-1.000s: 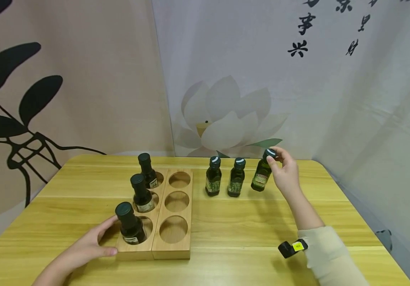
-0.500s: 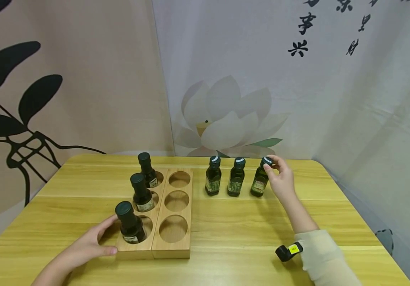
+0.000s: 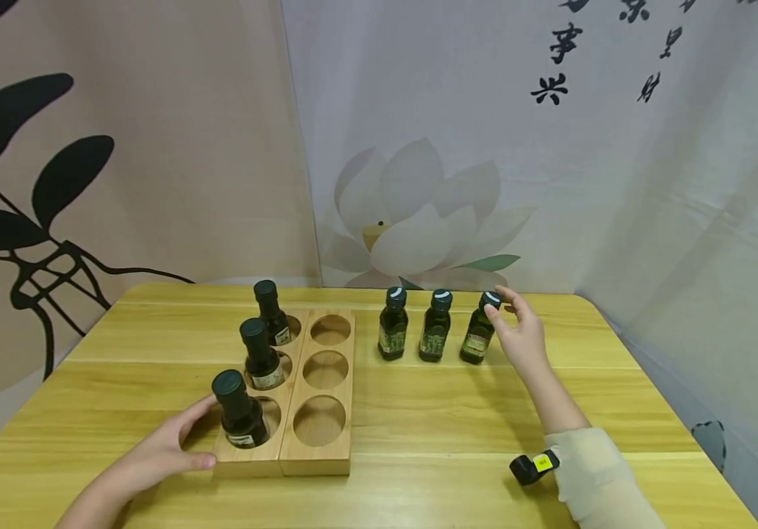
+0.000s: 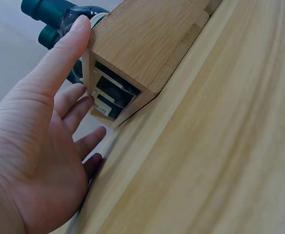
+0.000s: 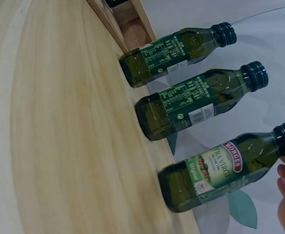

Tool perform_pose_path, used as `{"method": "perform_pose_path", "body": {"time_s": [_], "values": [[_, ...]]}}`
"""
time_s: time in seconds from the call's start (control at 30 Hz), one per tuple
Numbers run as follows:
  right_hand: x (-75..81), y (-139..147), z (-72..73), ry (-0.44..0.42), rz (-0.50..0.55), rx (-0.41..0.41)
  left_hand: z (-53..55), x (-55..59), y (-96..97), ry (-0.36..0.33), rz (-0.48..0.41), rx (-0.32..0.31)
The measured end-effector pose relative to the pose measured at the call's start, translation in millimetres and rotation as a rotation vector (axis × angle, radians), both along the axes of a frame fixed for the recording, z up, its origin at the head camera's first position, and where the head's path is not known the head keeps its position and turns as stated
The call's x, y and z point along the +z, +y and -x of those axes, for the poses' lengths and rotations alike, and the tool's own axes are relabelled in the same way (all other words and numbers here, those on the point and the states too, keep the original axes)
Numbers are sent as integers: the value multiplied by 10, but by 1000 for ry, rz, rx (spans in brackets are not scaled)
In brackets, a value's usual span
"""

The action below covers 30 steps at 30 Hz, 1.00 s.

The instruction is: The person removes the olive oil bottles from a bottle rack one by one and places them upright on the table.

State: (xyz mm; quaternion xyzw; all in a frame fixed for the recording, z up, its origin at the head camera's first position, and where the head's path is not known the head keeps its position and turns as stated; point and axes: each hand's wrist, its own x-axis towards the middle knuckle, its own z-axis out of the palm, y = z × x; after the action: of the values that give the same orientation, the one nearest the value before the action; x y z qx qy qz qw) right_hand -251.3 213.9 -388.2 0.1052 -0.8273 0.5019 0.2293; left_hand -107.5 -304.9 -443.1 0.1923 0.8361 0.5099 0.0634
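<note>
In the head view, my right hand (image 3: pixel 521 334) pinches the dark cap of a green olive oil bottle (image 3: pixel 476 339), which leans slightly at the back right of the table. Its label (image 5: pixel 218 165) faces the right wrist camera. Two more olive oil bottles (image 3: pixel 435 334) (image 3: pixel 393 332) stand to its left. My left hand (image 3: pixel 161 448) rests with its thumb and fingers spread at the near left corner of a wooden bottle rack (image 3: pixel 316 467). The thumb (image 4: pixel 66 51) touches the rack's edge. Dark-capped bottles (image 3: pixel 243 420) stand in the rack's left column.
The rack's right column has round holes (image 3: pixel 319 421) with bare wood inside. A pale printed curtain (image 3: pixel 419 110) hangs behind the table (image 3: pixel 432 441). A black device with a yellow label (image 3: pixel 534 466) sits at my right wrist.
My right hand has lowered the olive oil bottle from a raised, tilted position down to the table, beside the other two. My left hand and the rack have stayed in place.
</note>
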Motion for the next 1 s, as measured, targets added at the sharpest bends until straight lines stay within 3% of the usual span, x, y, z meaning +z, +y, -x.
{"method": "perform_pose_path", "body": {"time_s": [0.27, 0.4, 0.6, 0.87, 1.0], "values": [[150, -49, -89, 171, 28, 19, 13, -1, 8, -12, 7, -4], [361, -244, -239, 185, 72, 44, 10, -5, 3, -23, 12, -1], [667, -658, -476, 242, 119, 144, -2, -10, -9, -12, 17, 4], [820, -1104, -677, 255, 140, 285, -3, -11, -18, -7, 33, 10], [780, -1295, -691, 274, 125, 344, 2, -12, -27, -23, 48, 18]]}}
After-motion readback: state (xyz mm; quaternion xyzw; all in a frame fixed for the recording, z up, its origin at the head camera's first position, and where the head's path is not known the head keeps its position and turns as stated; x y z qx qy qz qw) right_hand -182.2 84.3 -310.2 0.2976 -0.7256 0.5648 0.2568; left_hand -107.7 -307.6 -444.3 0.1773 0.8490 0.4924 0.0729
